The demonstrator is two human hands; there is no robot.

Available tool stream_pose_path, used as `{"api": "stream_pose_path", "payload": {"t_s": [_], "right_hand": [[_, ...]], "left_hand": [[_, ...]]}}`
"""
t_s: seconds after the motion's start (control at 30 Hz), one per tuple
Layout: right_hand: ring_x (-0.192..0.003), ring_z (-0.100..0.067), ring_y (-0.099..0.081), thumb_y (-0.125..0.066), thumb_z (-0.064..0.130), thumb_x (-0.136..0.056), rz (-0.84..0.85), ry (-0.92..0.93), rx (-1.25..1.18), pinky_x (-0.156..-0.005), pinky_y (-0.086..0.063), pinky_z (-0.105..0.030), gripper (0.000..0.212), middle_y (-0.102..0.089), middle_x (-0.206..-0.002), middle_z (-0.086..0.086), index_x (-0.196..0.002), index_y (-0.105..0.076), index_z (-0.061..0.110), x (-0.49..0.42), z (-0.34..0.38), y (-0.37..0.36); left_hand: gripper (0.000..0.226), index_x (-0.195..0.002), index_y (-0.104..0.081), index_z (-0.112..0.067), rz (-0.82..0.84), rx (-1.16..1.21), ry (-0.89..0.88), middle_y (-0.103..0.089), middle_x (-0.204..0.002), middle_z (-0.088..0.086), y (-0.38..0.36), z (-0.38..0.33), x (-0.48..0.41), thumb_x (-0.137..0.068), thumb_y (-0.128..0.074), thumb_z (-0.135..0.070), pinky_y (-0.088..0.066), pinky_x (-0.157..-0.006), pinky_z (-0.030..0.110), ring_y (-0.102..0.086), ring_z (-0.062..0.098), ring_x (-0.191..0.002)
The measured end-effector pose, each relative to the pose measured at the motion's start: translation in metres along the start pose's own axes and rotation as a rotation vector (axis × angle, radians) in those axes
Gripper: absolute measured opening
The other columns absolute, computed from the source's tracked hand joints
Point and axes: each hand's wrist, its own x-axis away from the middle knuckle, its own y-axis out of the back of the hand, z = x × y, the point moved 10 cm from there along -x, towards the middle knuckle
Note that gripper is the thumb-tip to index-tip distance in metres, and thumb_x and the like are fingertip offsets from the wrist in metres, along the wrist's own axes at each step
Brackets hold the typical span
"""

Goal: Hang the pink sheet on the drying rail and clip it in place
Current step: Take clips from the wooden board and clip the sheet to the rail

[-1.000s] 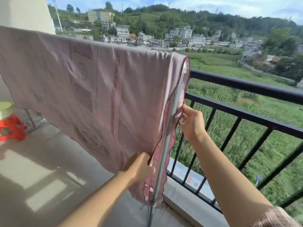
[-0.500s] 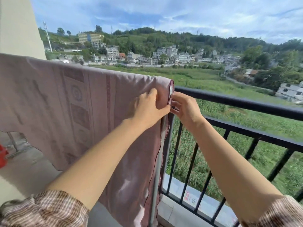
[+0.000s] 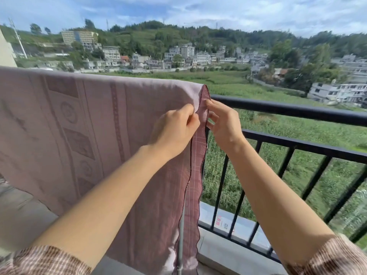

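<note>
The pink patterned sheet [image 3: 83, 124] hangs over the drying rail, which lies hidden under its top fold. Only the rack's grey upright pole [image 3: 180, 235] shows, below the sheet's right edge. My left hand [image 3: 174, 129] pinches the front layer just under the sheet's top right corner. My right hand [image 3: 223, 124] pinches the hemmed edge from the other side, fingertips close to the left hand's. No clip is visible.
A black metal balcony railing [image 3: 297, 114] runs right behind the sheet, with a concrete ledge [image 3: 218, 245] at its foot. The balcony floor [image 3: 21, 217] lies lower left. Fields, houses and wooded hills fill the distance.
My left hand came up from the sheet's lower edge to its top right corner, and my right hand rose from the pole to join it. Both now pinch the edge slightly lower than half a second ago.
</note>
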Motion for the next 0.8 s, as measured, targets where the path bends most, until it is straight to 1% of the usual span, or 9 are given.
{"api": "stream_pose_path", "payload": {"t_s": [0.07,0.17,0.37,0.47,0.53,0.63,0.7,0.77,0.8], "right_hand": [[-0.080,-0.014,-0.059,-0.051,0.017,-0.087,0.045,-0.052,-0.003,-0.079,-0.044,-0.030,0.021,-0.068,-0.089,-0.001,-0.088,-0.073,0.016,0.006,-0.015,0.001],[-0.079,-0.018,-0.060,-0.052,0.015,-0.086,-0.024,-0.107,0.091,-0.077,-0.047,-0.031,0.022,-0.068,-0.088,-0.004,-0.093,-0.072,0.011,0.021,-0.041,0.026],[-0.073,-0.019,-0.063,-0.059,0.012,-0.086,-0.393,-0.285,0.244,-0.070,-0.047,-0.030,0.016,-0.072,-0.082,-0.008,-0.087,-0.073,0.005,0.108,-0.102,0.138],[-0.068,-0.018,-0.059,-0.063,0.012,-0.084,-0.631,-0.347,0.293,-0.064,-0.044,-0.028,0.013,-0.068,-0.078,-0.010,-0.084,-0.072,0.003,0.175,-0.108,0.201],[-0.064,-0.017,-0.057,-0.067,0.014,-0.080,-0.761,-0.385,0.357,-0.059,-0.042,-0.025,0.014,-0.065,-0.071,-0.009,-0.082,-0.071,0.001,0.221,-0.103,0.234],[-0.058,-0.016,-0.053,-0.067,0.016,-0.077,-0.976,-0.452,0.495,-0.054,-0.040,-0.024,0.012,-0.061,-0.060,-0.003,-0.065,-0.069,0.014,0.312,-0.095,0.287],[-0.057,-0.020,-0.052,-0.064,0.025,-0.070,-1.113,-0.541,0.558,-0.055,-0.044,-0.035,0.015,-0.064,-0.060,-0.011,-0.064,-0.068,0.012,0.384,-0.096,0.315],[-0.062,-0.021,-0.058,-0.063,0.027,-0.071,-1.229,-0.637,0.616,-0.062,-0.050,-0.040,0.018,-0.070,-0.068,-0.013,-0.072,-0.071,0.010,0.457,-0.092,0.333],[-0.067,-0.019,-0.059,-0.064,0.024,-0.076,-1.274,-0.687,0.649,-0.064,-0.048,-0.036,0.017,-0.070,-0.072,-0.010,-0.076,-0.072,0.009,0.491,-0.088,0.339]], "left_hand": [[0.025,-0.074,-0.048,-0.012,0.039,0.100,-0.009,-0.049,-0.057,-0.002,-0.012,0.004,0.007,-0.095,-0.047,-0.026,-0.031,-0.053,0.031,-0.044,0.023,-0.057],[0.023,-0.075,-0.056,-0.010,0.088,0.189,-0.007,-0.056,-0.063,-0.001,-0.038,0.010,0.030,-0.092,-0.052,-0.024,-0.033,-0.053,0.027,-0.046,0.017,-0.058],[0.022,-0.072,-0.054,-0.007,0.406,0.305,-0.035,-0.050,-0.070,0.002,-0.149,-0.020,0.093,-0.092,-0.052,-0.016,-0.025,-0.059,0.026,-0.045,0.018,-0.065],[0.021,-0.077,-0.054,-0.017,0.519,0.228,-0.049,-0.054,-0.081,-0.003,-0.209,-0.051,0.124,-0.093,-0.047,-0.028,-0.038,-0.059,0.031,-0.054,0.021,-0.076],[0.020,-0.080,-0.053,-0.018,0.633,0.269,-0.071,-0.055,-0.085,0.000,-0.247,-0.079,0.147,-0.093,-0.045,-0.030,-0.044,-0.063,0.034,-0.056,0.026,-0.083],[0.016,-0.089,-0.058,-0.012,0.810,0.373,-0.130,-0.058,-0.096,0.007,-0.298,-0.144,0.193,-0.093,-0.047,-0.023,-0.031,-0.067,0.031,-0.055,0.029,-0.095],[0.018,-0.101,-0.059,-0.007,0.963,0.383,-0.180,-0.058,-0.107,0.011,-0.325,-0.187,0.238,-0.093,-0.049,-0.020,-0.025,-0.067,0.029,-0.055,0.028,-0.101],[0.024,-0.109,-0.057,-0.009,1.102,0.353,-0.283,-0.057,-0.115,0.011,-0.347,-0.229,0.291,-0.093,-0.049,-0.025,-0.034,-0.081,0.032,-0.054,0.029,-0.108],[0.027,-0.112,-0.055,-0.011,1.170,0.333,-0.354,-0.057,-0.118,0.011,-0.356,-0.250,0.320,-0.092,-0.048,-0.029,-0.038,-0.087,0.034,-0.053,0.030,-0.111]]}}
